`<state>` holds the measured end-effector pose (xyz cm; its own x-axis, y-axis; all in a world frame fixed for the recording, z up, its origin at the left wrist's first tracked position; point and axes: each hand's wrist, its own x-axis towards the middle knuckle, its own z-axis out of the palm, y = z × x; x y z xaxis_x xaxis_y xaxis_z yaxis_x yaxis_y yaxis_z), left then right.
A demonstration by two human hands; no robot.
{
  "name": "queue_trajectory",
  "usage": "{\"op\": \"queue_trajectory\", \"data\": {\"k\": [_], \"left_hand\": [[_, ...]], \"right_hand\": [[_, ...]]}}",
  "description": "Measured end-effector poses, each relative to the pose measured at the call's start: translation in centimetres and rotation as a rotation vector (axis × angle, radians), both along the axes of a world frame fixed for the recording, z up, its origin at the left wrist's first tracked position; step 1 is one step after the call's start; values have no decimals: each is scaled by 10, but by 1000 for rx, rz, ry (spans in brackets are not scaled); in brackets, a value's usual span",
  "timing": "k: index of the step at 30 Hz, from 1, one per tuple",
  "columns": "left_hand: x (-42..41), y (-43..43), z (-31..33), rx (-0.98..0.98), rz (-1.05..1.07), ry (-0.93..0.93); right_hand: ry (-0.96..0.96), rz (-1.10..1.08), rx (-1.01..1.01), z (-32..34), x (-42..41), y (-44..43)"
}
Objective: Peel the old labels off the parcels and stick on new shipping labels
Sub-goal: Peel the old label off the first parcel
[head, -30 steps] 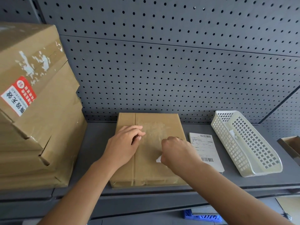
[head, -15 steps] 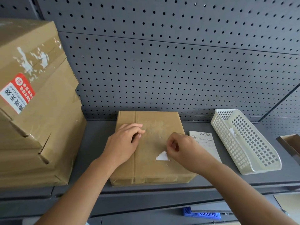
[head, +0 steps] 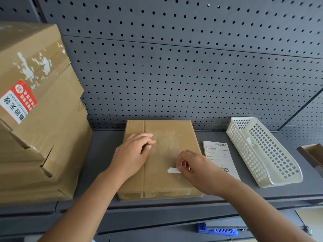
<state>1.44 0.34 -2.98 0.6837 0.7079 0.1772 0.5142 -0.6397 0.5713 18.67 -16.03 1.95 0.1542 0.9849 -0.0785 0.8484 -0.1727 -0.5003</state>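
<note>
A stack of large cardboard boxes fills the left end of the grey shelf, and the topmost one carries a red and white sticker and torn white paper residue. Behind everything runs a grey pegboard back panel. Near the middle of the shelf the parcel lies flat, reaching from the back panel to the front edge, with a pale patch of leftover adhesive on its top. The left hand rests palm-down on the parcel's left half with loosely bent fingers, gripping nothing. The right hand is over the parcel's right half, its thumb and forefinger pinching the right end of a small white scrap of old label that sits against the cardboard. Just beside the parcel's right edge a new shipping label lies flat on the shelf, barcodes showing. Further right stands a white plastic basket, angled toward the front edge, with a small white scrap inside. A brown tray shows at the shelf's right end.
</note>
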Motion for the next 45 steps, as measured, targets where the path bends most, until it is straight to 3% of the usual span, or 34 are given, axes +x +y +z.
{"op": "queue_trajectory", "data": {"k": [11, 14, 22, 28, 35, 45], "left_hand": [[0, 0, 0, 1, -2, -5], [1, 1, -1, 8, 5, 7], [-1, 2, -4, 38, 0, 13], [0, 1, -5, 72, -5, -3], [2, 0, -2, 73, -6, 10], [3, 0, 0, 55, 2, 30]], "right_hand": [[182, 73, -40, 2, 11, -11], [347, 54, 23, 12, 14, -12], [710, -413, 315, 29, 87, -30], [502, -722, 384, 19, 158, -56], [145, -968, 192, -17, 224, -69], [50, -980, -94, -53, 248, -59]]}}
